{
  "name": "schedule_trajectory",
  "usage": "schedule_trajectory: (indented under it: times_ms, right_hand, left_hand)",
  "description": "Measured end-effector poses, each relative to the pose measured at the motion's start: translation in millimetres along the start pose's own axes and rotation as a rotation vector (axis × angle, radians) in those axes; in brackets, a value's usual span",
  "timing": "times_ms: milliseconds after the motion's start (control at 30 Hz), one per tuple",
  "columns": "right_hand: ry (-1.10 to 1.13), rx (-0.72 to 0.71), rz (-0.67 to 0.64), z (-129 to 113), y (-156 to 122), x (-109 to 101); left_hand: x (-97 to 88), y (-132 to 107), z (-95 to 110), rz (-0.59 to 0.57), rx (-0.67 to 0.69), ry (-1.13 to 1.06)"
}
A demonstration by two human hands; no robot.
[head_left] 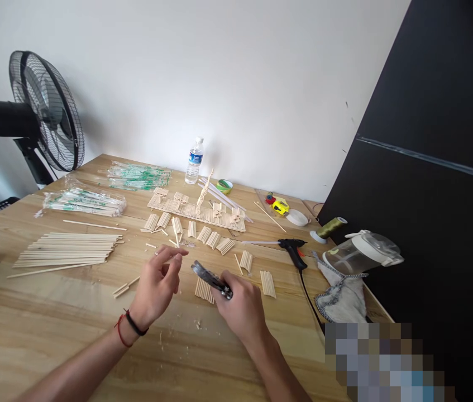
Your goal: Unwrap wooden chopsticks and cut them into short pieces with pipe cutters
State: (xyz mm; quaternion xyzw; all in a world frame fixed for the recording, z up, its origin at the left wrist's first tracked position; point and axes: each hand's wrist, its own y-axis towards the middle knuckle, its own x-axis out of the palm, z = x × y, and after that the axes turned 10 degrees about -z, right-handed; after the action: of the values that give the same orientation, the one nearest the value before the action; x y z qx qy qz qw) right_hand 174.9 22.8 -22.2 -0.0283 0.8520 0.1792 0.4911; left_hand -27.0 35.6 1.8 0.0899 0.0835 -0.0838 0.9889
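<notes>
Head view: my right hand [242, 307] is clenched round pliers [211, 279] above the table [52, 329] — their tip points to ten o'clock. My left hand [158, 285] pinches a short stick [168, 261], just beside it. Glue gun [292, 248] lies at two o'clock.

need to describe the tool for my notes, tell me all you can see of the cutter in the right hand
The cutter is a small dark metal plier-like tool with a greyish sheen. The right hand grips its handles; the head points up and left toward the left hand, above the wooden table. Whether its blades are open is unclear.
</notes>
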Motion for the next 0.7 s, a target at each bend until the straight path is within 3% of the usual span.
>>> schedule_trajectory:
  times_ms: [167, 333, 467, 600, 700]
  right_hand:
    - [0.391, 0.012, -0.007, -5, -1, -5]
    - [0.863, 0.187, -0.141, -8, 2, -7]
    - [1.086, 0.234, -0.111, -2, 5, -5]
    - [1.206, 0.255, -0.059, 1, 7, -7]
    - [1.244, 0.266, -0.047, -1, 7, -9]
  left_hand:
    - [10.6, -7, 1, -0.074, 0.067, 0.095]
    - [21.8, -19, 5, -0.270, 0.145, 0.129]
    - [23.3, -21, 9, -0.408, 0.164, 0.114]
    - [22.0, -21, 11, -0.541, 0.037, -0.005]
    - [19.9, -20, 10, -0.555, -0.123, -0.172]
